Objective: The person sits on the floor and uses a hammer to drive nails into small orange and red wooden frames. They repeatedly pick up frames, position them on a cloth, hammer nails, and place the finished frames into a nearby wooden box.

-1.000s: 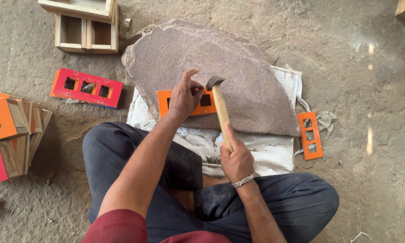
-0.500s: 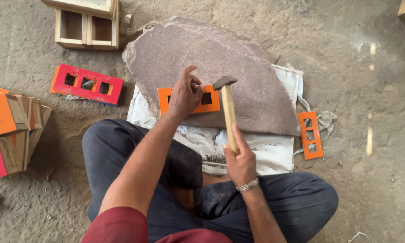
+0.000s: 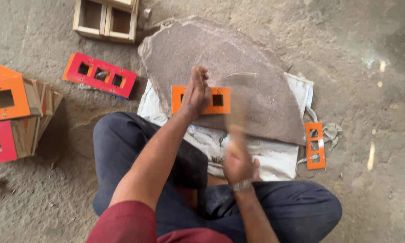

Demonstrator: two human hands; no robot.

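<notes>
I sit cross-legged on the ground before a flat brown stone slab [image 3: 238, 58] that lies on a white cloth [image 3: 274, 157]. My left hand [image 3: 195, 92] presses down on an orange rectangular plate with square cut-outs [image 3: 220, 100] resting on the slab. My right hand [image 3: 236, 157] grips the wooden handle of a hammer [image 3: 238, 110]. The hammer is blurred by motion, its head above the slab just right of the orange plate.
A red plate with cut-outs [image 3: 99, 74] lies left of the slab. Another orange plate [image 3: 315, 145] lies at the cloth's right edge. Wooden box frames [image 3: 106, 19] stand at the top. Stacked orange and red panels [image 3: 9, 112] are at the far left.
The hammer has swung: it is now a blur over the slab and my right hand has shifted with it. My left hand stays on the orange plate.
</notes>
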